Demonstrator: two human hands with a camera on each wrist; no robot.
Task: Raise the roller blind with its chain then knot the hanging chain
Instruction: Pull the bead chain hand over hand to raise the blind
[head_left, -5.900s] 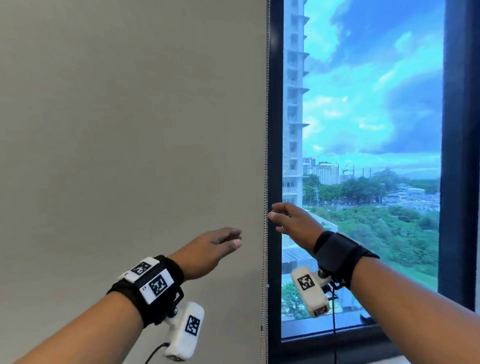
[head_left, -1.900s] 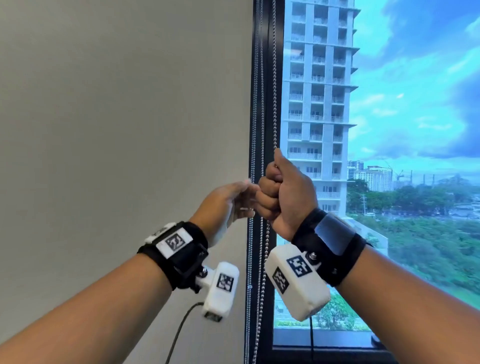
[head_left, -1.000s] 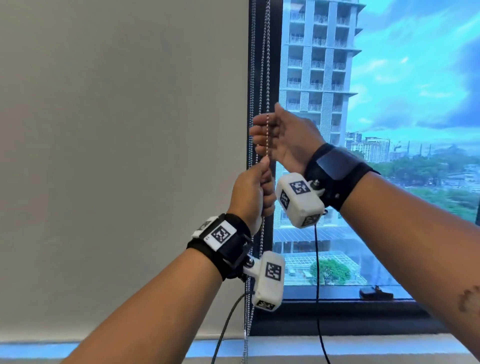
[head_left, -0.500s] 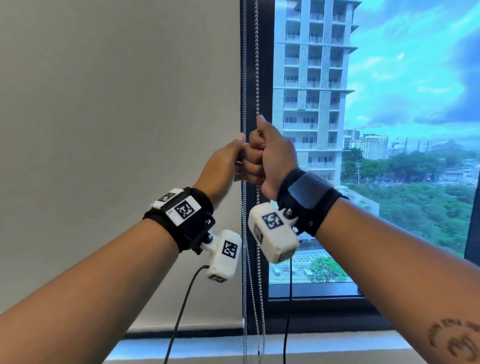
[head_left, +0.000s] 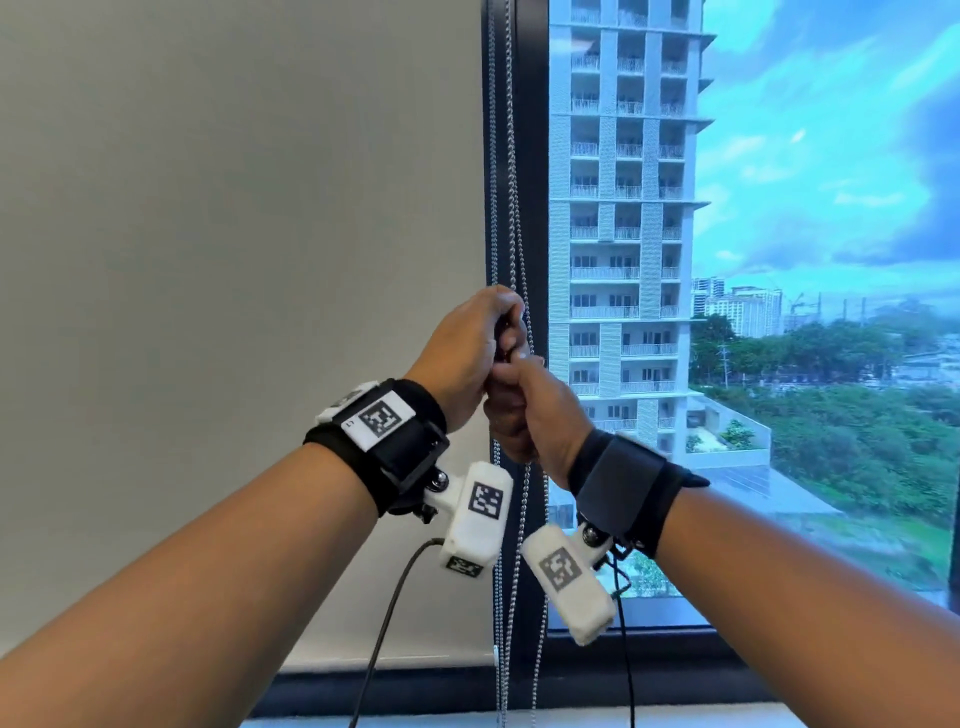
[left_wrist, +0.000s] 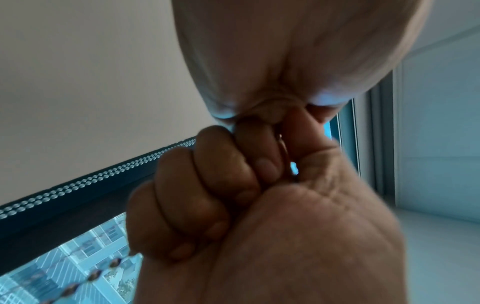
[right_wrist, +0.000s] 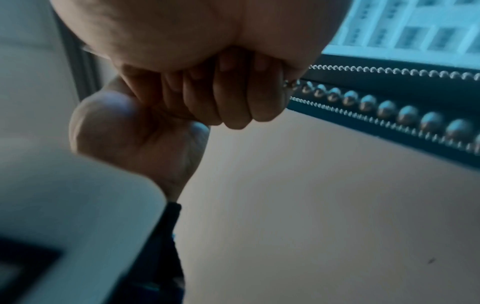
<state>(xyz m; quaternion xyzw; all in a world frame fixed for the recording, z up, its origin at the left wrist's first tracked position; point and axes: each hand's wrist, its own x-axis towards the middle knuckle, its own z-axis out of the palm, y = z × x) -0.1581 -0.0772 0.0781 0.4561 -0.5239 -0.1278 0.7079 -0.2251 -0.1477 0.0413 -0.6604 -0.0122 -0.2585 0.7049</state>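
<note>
Both hands (head_left: 511, 374) grip the bead chain (head_left: 511, 171), which hangs vertically.

Grey roller blind (head_left: 234, 312), flat fabric, covers left pane; bottom hem sits low, just above the sill. Silver bead chain (head_left: 511, 171) hangs in several strands along the dark frame at blind's right edge, runs down to the sill.

Pale window sill (head_left: 675, 719) under dark window frame (head_left: 649, 675), chain (head_left: 514, 623) hanging toward it.
</note>
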